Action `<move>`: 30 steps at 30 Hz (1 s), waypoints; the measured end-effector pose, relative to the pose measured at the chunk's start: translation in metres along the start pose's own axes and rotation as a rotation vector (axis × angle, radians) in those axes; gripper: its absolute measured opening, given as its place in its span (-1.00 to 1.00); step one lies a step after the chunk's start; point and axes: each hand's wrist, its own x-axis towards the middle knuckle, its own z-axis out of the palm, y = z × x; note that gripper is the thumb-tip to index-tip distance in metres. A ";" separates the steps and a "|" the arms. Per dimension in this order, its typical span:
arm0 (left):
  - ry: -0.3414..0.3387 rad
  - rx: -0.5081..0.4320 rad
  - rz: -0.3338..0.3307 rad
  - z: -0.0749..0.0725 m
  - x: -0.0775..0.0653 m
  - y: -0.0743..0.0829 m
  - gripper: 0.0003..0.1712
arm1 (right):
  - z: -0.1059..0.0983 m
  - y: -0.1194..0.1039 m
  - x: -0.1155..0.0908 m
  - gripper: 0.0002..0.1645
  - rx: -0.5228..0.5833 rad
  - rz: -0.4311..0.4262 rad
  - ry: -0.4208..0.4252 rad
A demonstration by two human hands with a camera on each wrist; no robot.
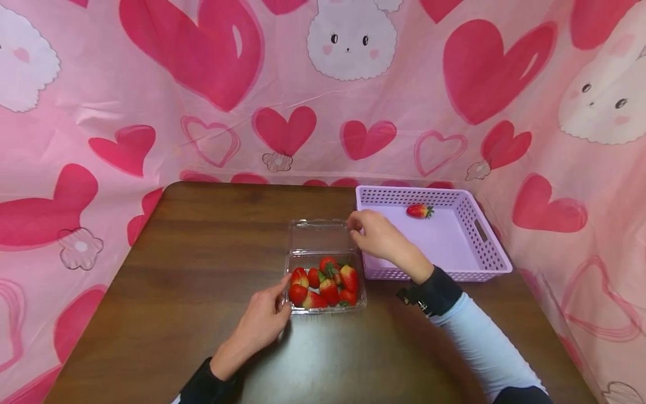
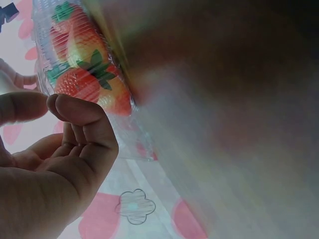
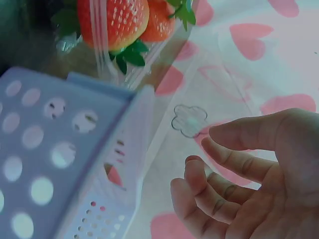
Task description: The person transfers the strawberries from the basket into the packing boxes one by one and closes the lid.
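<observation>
A clear plastic clamshell box (image 1: pixel 327 311) stands mid-table with its lid (image 1: pixel 320 235) folded back. Several red strawberries (image 1: pixel 329 291) with green leaves lie inside it. My left hand (image 1: pixel 259 317) touches the box's left side, index finger and thumb apart along the wall; in the left wrist view its fingertips are right at the box. Over the corner between the lid and a lilac basket (image 1: pixel 434 247) hovers my right hand (image 1: pixel 375 234). Its fingers (image 3: pixel 234 162) are loosely bent with nothing between them. One strawberry (image 1: pixel 419 211) lies near the basket's back wall.
The lilac basket has perforated walls and stands close to the box's right side, at the back right of the brown wooden table (image 1: pixel 212 247). A pink cloth (image 1: pixel 323 90) with hearts and rabbit faces hangs behind the table and along its sides.
</observation>
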 end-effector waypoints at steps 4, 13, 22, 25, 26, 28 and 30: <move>-0.005 -0.001 -0.007 -0.001 -0.002 -0.001 -0.26 | -0.003 0.006 -0.001 -0.82 -0.018 -0.002 0.028; -0.012 0.007 -0.023 -0.003 -0.001 -0.001 -0.25 | -0.015 0.019 0.002 -0.77 -0.024 0.061 0.029; -0.009 0.005 -0.023 -0.002 -0.001 -0.001 -0.26 | -0.023 0.034 0.003 -0.79 -0.047 0.097 0.046; -0.007 0.007 -0.020 -0.002 -0.002 0.000 -0.27 | -0.025 0.040 0.004 -0.81 -0.056 0.082 0.061; -0.006 0.007 -0.020 -0.002 -0.002 0.000 -0.27 | -0.026 0.042 0.004 -0.82 -0.058 0.079 0.067; -0.005 0.005 -0.020 -0.003 -0.001 0.000 -0.27 | -0.027 0.047 0.005 -0.82 -0.059 0.084 0.068; -0.005 0.004 -0.025 -0.003 -0.001 0.000 -0.27 | -0.029 0.051 0.006 -0.83 -0.060 0.093 0.065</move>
